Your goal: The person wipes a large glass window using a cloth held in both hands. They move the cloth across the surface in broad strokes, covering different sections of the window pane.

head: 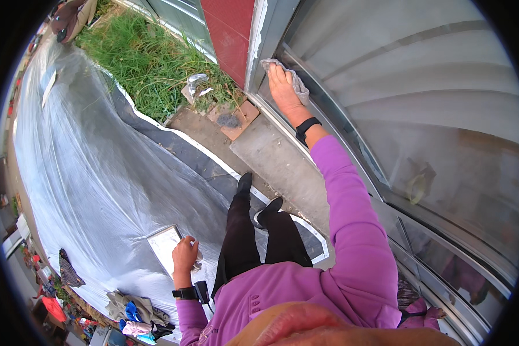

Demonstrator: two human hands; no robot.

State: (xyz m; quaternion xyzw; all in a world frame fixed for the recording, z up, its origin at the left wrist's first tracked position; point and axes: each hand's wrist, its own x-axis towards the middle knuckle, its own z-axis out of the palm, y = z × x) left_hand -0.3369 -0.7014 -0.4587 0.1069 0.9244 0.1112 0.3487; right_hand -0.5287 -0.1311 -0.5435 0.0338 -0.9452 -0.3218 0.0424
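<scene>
My right hand (282, 89) presses a damp-looking grey cloth (302, 90) against the lower corner of a metal-framed window (415, 86). The fingers lie flat over the cloth, close to the grey frame post (266, 43). Low at my left side, my left hand (184, 258) is half curled. A small crumpled greyish piece (197, 263), perhaps cloth, shows under its fingers. Behind that hand, a flat white rectangular panel with a dark rim (164, 244) lies on the clear plastic sheeting (91, 173).
A concrete ledge (285, 155) runs below the window. Broken tiles (238, 119) and a metal tap-like fitting (196, 82) lie by tall grass (142, 65). Clothes (134, 311) lie on the sheeting's edge. Another person (71, 19) is at the far upper left.
</scene>
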